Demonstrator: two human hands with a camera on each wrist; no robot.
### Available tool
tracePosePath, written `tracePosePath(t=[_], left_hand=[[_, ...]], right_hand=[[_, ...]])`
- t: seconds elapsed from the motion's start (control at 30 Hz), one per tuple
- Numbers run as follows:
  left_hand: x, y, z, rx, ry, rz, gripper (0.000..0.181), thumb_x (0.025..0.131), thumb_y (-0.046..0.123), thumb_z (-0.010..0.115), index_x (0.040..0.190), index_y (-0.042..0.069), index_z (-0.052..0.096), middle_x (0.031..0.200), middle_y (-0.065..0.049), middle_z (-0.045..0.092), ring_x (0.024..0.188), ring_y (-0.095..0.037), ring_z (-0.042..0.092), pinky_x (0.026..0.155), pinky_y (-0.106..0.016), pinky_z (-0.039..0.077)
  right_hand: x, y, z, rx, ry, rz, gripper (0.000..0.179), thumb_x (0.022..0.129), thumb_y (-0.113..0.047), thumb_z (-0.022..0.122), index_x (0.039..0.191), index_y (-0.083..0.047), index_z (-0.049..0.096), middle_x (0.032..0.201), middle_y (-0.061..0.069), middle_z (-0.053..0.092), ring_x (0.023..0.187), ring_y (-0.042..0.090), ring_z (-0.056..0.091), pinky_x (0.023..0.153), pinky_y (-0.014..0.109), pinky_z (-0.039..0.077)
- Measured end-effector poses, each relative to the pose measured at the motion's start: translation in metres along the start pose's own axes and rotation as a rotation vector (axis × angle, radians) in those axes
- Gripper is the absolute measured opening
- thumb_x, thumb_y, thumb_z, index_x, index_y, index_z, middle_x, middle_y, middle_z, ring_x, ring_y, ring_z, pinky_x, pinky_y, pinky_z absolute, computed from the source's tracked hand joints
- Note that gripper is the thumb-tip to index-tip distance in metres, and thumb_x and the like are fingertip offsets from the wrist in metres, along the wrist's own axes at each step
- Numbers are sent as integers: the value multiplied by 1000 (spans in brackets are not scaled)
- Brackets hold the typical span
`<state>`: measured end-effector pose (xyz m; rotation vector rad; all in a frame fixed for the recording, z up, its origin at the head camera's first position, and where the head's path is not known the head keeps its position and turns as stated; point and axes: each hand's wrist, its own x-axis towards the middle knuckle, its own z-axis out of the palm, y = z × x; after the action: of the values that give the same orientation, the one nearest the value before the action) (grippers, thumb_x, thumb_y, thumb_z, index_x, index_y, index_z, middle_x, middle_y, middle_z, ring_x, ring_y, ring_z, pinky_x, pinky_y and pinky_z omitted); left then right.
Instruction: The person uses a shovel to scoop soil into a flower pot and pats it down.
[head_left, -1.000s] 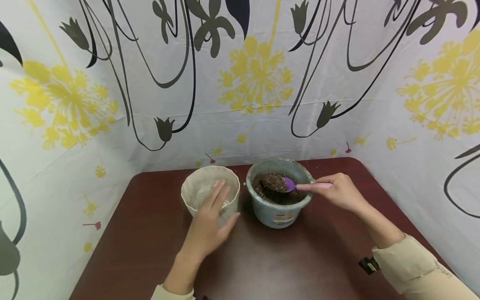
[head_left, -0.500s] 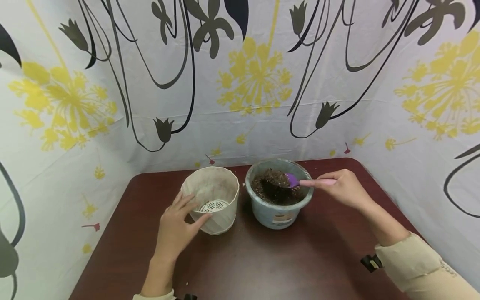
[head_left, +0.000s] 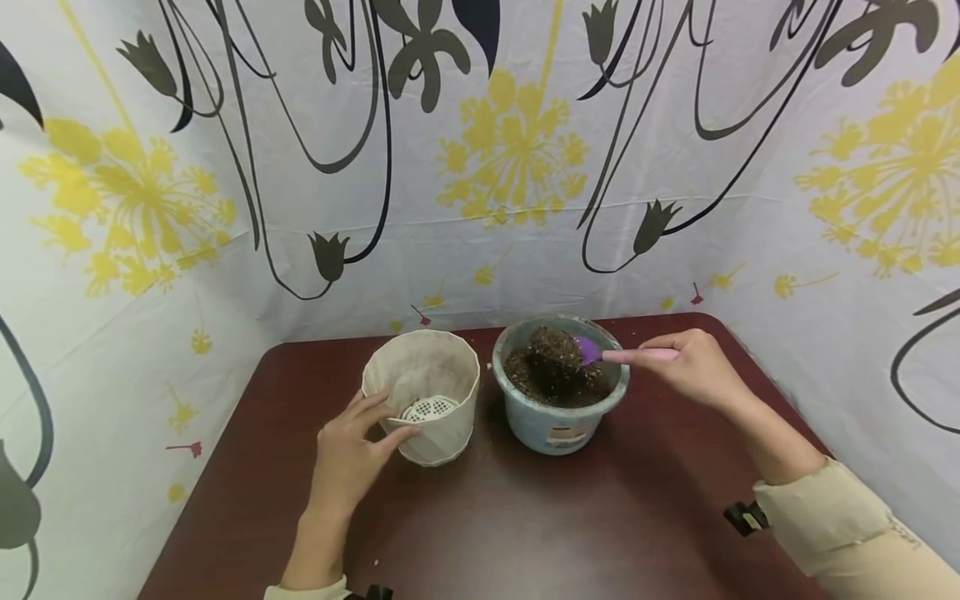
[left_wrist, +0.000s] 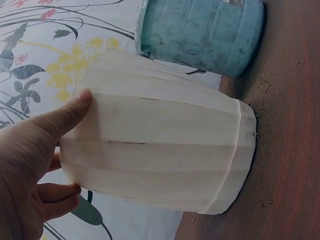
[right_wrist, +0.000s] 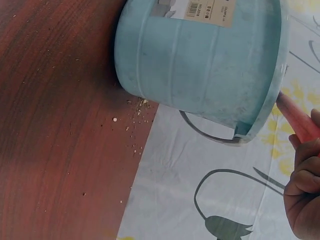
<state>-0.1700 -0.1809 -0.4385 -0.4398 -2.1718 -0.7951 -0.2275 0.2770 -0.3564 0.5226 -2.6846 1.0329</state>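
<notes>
My left hand (head_left: 347,454) grips the near-left rim of a white plastic flower pot (head_left: 442,437), thumb outside and fingers around the edge. The pot stands upright on the table, and its perforated bottom shows bare. To its right is a blue bucket (head_left: 551,429) partly filled with dark potting soil (head_left: 528,379). My right hand (head_left: 693,367) holds the pink handle of a purple garden trowel (head_left: 588,350). The trowel's blade carries a heaped load of soil above the bucket's soil. In the right wrist view the pink handle (right_wrist: 300,117) shows beside the bucket's rim.
Both containers stand near the back edge of a dark red-brown table (head_left: 517,533). Crumbs of soil (right_wrist: 135,122) lie around the bucket's base. A white curtain (head_left: 525,267) with printed flowers hangs behind and along both sides.
My left hand has moved from over the pot to its left side and taken hold of the rim. The trowel has risen slightly with its soil.
</notes>
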Motion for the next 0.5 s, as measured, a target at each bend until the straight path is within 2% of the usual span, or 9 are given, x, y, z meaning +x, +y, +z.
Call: tracePosePath(t=[0.17, 0.3, 0.43, 0.5], left_hand=[[1, -2, -4, 1, 13, 18, 35, 58, 27, 97, 81, 7, 79, 99, -13, 77, 99, -38, 73, 97, -50, 53], [2, -4, -9, 10, 25, 28, 36, 57, 25, 98, 80, 6, 79, 93, -12, 77, 96, -38, 73, 95, -50, 54], [3, -7, -14, 15, 28, 42, 36, 56, 23, 98, 80, 5, 78, 91, -11, 76, 92, -33, 75, 97, -49, 53], [3, -8, -16, 26, 24, 43, 36, 56, 23, 98, 80, 4, 78, 92, -13, 76, 93, -35, 74, 96, -48, 54]], right_hand=[[3, -2, 1, -8, -7, 7, 13, 94, -34, 74, 103, -32, 82, 67, -10, 67, 58, 4, 41, 46, 27, 36], [5, -5, 1, -6, -9, 12, 13, 94, -36, 73, 104, -33, 82, 81, -10, 75, 62, 5, 47, 49, 26, 39], [6, -8, 2, -7, 0, 26, 13, 94, -36, 74, 103, -30, 83, 92, -6, 78, 74, 3, 58, 56, 23, 45], [7, -9, 2, -7, 7, 32, 15, 93, -35, 76, 102, -27, 83, 95, -4, 78, 81, 0, 62, 61, 21, 48]])
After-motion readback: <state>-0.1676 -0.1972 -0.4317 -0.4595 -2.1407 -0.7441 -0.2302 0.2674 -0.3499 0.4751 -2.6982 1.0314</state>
